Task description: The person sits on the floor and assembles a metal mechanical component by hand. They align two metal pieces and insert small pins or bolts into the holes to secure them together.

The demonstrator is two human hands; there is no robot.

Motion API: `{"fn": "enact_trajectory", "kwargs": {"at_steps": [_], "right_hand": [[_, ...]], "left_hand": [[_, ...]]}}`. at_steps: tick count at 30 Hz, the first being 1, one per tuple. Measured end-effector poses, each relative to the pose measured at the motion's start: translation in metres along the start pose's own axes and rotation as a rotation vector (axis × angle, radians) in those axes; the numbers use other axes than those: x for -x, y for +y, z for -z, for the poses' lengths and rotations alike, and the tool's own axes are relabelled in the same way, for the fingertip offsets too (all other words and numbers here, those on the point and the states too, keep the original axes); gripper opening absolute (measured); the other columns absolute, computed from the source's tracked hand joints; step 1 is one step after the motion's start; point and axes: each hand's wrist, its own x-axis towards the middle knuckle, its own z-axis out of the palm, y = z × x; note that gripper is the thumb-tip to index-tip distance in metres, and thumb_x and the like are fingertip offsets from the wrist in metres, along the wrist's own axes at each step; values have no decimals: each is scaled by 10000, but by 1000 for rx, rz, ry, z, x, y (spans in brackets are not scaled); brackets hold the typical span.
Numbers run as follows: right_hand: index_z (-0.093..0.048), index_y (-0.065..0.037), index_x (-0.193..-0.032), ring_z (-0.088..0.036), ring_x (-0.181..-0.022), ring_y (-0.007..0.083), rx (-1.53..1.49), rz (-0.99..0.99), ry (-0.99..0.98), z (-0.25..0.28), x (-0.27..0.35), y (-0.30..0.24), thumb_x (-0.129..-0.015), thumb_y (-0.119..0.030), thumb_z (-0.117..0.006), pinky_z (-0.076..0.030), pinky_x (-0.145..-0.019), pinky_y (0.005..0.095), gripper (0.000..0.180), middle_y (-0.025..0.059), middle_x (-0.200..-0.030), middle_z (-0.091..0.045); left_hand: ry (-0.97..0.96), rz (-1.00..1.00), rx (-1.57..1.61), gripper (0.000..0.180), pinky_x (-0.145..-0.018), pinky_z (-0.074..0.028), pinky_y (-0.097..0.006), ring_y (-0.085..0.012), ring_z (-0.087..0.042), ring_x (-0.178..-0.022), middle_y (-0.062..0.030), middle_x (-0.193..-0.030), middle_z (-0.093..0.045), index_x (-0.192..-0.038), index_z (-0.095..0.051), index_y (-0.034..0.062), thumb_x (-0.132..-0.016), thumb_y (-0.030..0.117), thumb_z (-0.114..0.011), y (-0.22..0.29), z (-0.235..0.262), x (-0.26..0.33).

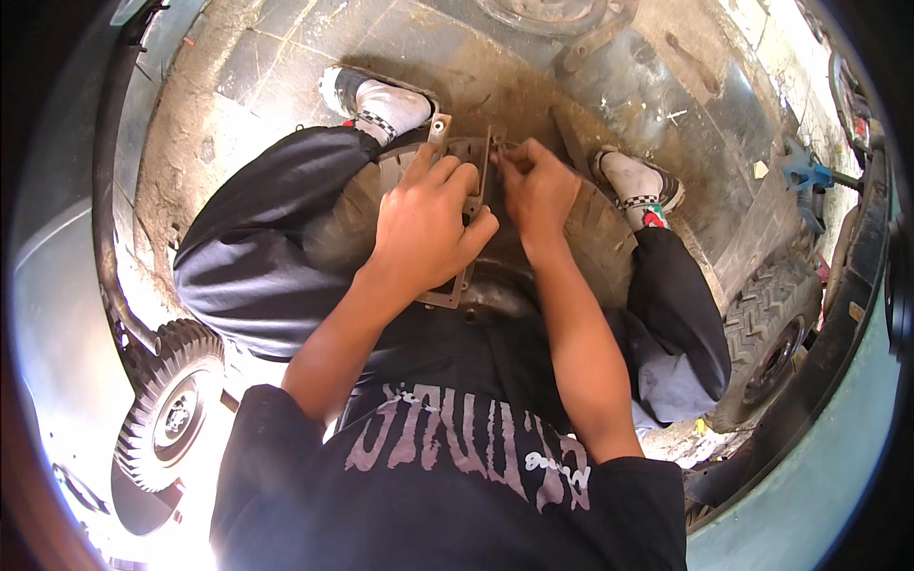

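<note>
The left hand (428, 214) is grasping a rectangular metal bracket frame (483, 181), which is lying between the person's knees above a tyre (602, 233). The right hand (541, 190) is bringing bent fingertips to the frame's far right end; whether they are gripping it or a small fastener, I cannot tell. Work is appearing unfinished: the far end is seemingly standing open, and both hands are attending to it.

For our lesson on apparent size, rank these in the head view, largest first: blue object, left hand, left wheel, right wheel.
1. Left wheel and right wheel: too alike to rank
2. Left hand
3. Blue object
</note>
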Motion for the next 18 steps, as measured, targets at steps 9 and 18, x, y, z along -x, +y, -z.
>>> {"fn": "enact_trajectory", "kwargs": {"at_steps": [9, 18], "right_hand": [[-789, -104, -914, -729, -823, 370, 49, -22, 15, -1, -2, -3, -844, -356, -868, -474, -813, 476, 274, 118, -828, -778], [-764, -103, -915, -715, -948, 355, 111, -46, -106, 11, 47, 5, -846, -348, -860, -423, -868, 497, 272, 113, -895, -779]], "left_hand": [[42, -23, -50, 248, -833, -530, -533, -451, -633, -1093, -171, -933, -626, -895, -593, 22, -829, 201, -751, 4, -2, 4], [14, 14, -25, 248, -802, -523, -521, -409, -626, -990, -163, -901, -602, -874, -582, 19, -824, 199, -745, 1, -3, -3]]}}
